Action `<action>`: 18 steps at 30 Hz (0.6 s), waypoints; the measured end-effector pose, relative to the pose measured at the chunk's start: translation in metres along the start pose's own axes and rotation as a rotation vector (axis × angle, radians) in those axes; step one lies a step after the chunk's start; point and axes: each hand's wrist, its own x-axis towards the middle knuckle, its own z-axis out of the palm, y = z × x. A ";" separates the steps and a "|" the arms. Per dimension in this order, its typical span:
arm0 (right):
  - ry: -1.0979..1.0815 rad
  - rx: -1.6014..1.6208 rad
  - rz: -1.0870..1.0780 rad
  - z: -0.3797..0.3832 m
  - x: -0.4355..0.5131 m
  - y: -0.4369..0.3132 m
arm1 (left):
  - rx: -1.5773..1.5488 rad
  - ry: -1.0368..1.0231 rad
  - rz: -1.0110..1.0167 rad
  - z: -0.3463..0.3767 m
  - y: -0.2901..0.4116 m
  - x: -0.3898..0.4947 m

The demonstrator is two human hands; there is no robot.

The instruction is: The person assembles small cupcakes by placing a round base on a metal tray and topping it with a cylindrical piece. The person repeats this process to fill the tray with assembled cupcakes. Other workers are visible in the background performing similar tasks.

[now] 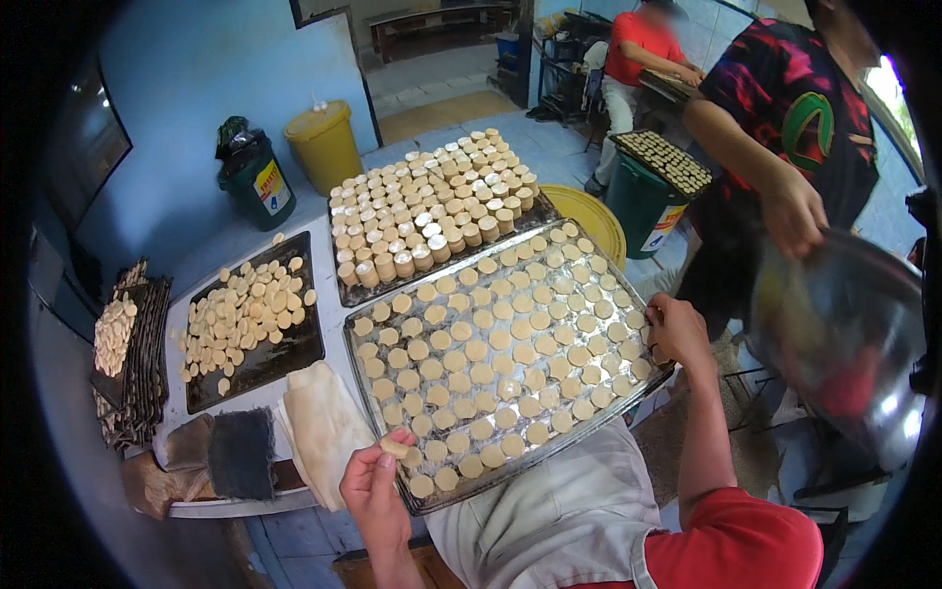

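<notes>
My left hand [377, 486] pinches a pale round dough disc [397, 447] between thumb and fingers, at the near left corner of a metal baking tray [412, 504]. Rows of flat dough discs [500, 339] cover that tray, which lies in front of my apron. My right hand [677, 327] is at the tray's right edge, fingers bent down over the rim; what its fingertips hold is hidden. Beyond the tray, a second baking tray [356, 297] bears many short stacks of dough discs [437, 247], some white with flour.
To the left lie a dark tray [294, 353] with loosely heaped discs, a folded cloth [324, 423] and dark cloth pads [241, 453]. Stacked trays [143, 368] stand farther left. At right, a person [791, 110] holds a large metal bowl [839, 331] close by. Another person [642, 51] sits behind.
</notes>
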 end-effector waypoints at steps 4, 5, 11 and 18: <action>0.002 0.196 -0.040 0.004 0.002 0.018 | -0.051 0.037 -0.019 -0.011 0.001 0.004; -0.006 0.257 -0.068 0.005 0.003 0.026 | -0.077 0.060 -0.023 -0.017 -0.002 0.005; -0.275 0.777 0.024 0.005 0.010 0.052 | -0.257 0.135 -0.004 -0.019 0.011 0.011; -0.714 1.787 0.050 0.038 -0.011 0.107 | -0.184 0.122 0.056 -0.006 0.039 0.015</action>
